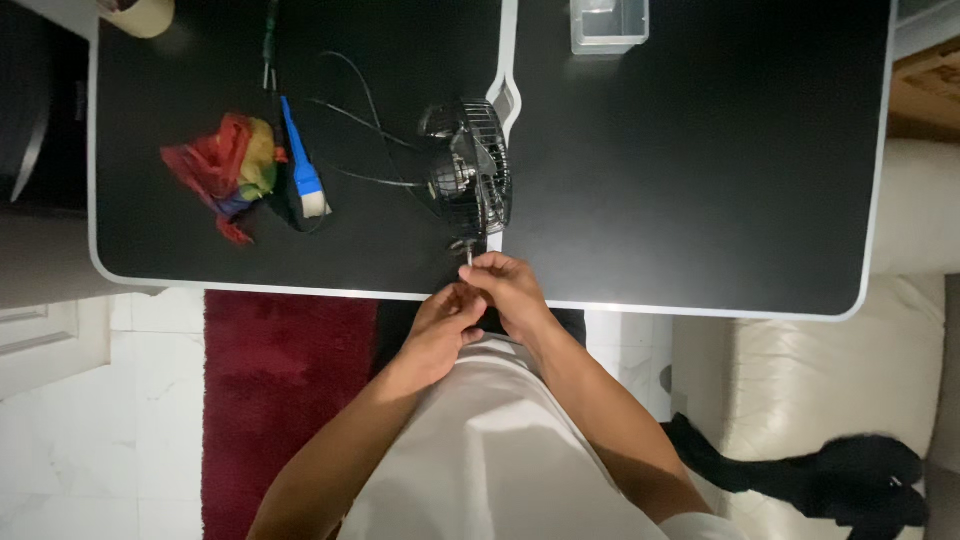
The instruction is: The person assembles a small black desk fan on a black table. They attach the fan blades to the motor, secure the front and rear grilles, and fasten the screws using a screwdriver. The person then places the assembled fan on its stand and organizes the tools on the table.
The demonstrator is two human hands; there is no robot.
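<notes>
A small black wire-cage fan (468,178) stands near the front edge of a black table (700,200). Thin black wires (360,130) run from it to the left. My right hand (510,290) pinches a small metal piece, perhaps a screw or tool tip, just below the fan's base. My left hand (445,325) is right beside it at the table edge, fingers curled and touching the right hand; what it holds is hidden.
A blue-handled brush (303,172) and a red, yellow and green crumpled bag (225,168) lie at the left. A clear plastic box (608,25) stands at the back. A tape roll (140,15) sits in the far left corner. Red rug (280,400) and black cloth (830,475) are on the floor.
</notes>
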